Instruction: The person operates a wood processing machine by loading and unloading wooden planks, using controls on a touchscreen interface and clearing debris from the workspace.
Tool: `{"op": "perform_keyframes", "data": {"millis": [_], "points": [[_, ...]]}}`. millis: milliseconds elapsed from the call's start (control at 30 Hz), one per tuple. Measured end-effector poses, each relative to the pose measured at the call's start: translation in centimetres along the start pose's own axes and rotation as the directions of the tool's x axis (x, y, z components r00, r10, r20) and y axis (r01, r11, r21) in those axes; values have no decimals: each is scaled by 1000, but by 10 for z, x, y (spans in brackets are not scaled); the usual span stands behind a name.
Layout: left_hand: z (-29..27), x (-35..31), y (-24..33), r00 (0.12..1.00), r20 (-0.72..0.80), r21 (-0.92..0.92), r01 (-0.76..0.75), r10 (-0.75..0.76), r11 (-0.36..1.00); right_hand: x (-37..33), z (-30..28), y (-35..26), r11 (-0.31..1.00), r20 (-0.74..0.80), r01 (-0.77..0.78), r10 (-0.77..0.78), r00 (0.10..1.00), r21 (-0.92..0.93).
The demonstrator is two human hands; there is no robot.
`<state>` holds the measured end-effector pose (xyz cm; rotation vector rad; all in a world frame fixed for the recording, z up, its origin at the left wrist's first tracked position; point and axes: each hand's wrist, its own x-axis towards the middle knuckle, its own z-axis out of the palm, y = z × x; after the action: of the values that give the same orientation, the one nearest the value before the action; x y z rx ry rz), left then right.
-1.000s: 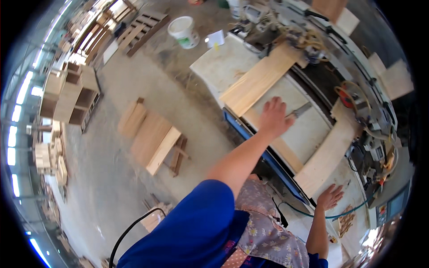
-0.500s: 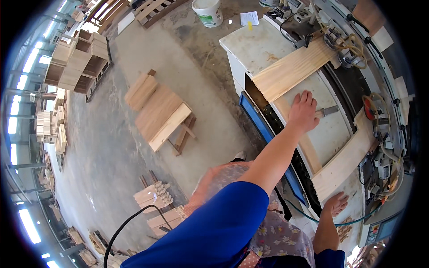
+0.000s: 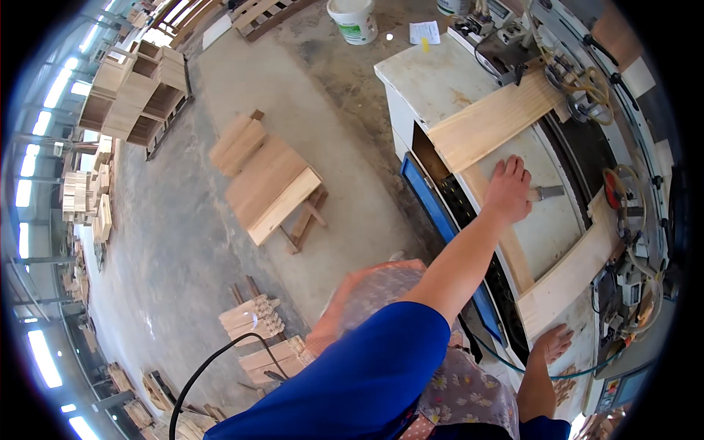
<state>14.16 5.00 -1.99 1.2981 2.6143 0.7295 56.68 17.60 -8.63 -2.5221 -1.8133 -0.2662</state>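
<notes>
My left hand (image 3: 507, 192) lies over a narrow wooden strip (image 3: 515, 257) on the white worktop (image 3: 546, 224), its fingers extended. Beside its thumb side is a flat tool (image 3: 547, 193) with a pale handle and grey metal end; whether the hand touches it I cannot tell. One end of the strip meets a wide pale board (image 3: 495, 117), the other a second board (image 3: 568, 277). My right hand (image 3: 551, 343) rests beside that nearer board, fingers spread and holding nothing.
Clamps and hoses (image 3: 587, 95) line the machine's far side. A blue-edged panel (image 3: 425, 196) hangs along its front. Stacked boards (image 3: 271, 187) stand on the floor to the left, near wooden cabinets (image 3: 136, 95). A white bucket (image 3: 353, 20) stands at the back.
The whole view has shifted slightly, so the machine and boards appear a little farther right. Both hands keep nearly the same places beside the boards.
</notes>
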Motion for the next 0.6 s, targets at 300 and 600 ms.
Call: {"op": "perform_keyframes", "data": {"millis": [300, 600], "points": [[-15, 2, 2, 999, 42, 22, 6, -7, 1000, 0, 3, -1, 999, -36, 42, -42, 998, 7], [-14, 1, 3, 999, 44, 34, 12, -13, 999, -10, -16, -10, 1000, 24, 28, -27, 999, -3]]}}
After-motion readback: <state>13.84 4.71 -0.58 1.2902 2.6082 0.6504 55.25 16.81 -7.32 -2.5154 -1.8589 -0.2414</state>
